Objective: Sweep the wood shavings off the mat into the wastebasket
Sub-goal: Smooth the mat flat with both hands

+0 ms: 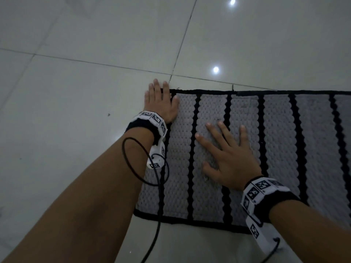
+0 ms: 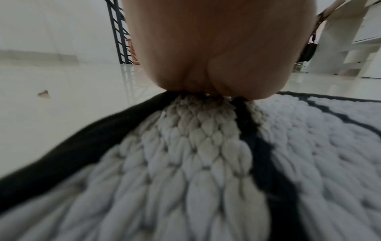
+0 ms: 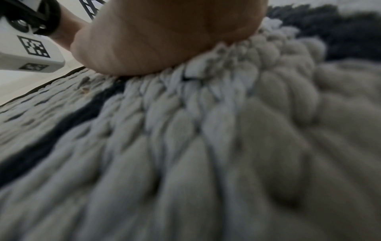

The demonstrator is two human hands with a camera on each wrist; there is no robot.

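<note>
A grey knitted mat (image 1: 277, 141) with black stripes and a black border lies on the tiled floor. My left hand (image 1: 160, 100) lies flat with straight fingers on the mat's far left corner, fingertips reaching over the edge onto the tile. My right hand (image 1: 226, 150) presses flat on the mat's middle left, fingers spread. In the right wrist view a few small brown shavings (image 3: 84, 90) sit on the mat (image 3: 185, 146) near its left border. One shaving (image 2: 43, 94) lies on the floor left of the mat (image 2: 185, 163) in the left wrist view. No wastebasket is in view.
Glossy pale floor tiles (image 1: 76, 92) surround the mat on the left and far side. A black cable (image 1: 157, 205) hangs from my left wrist across the mat's near left corner. A dark metal frame (image 2: 119, 32) and white shelving (image 2: 350, 40) stand further off.
</note>
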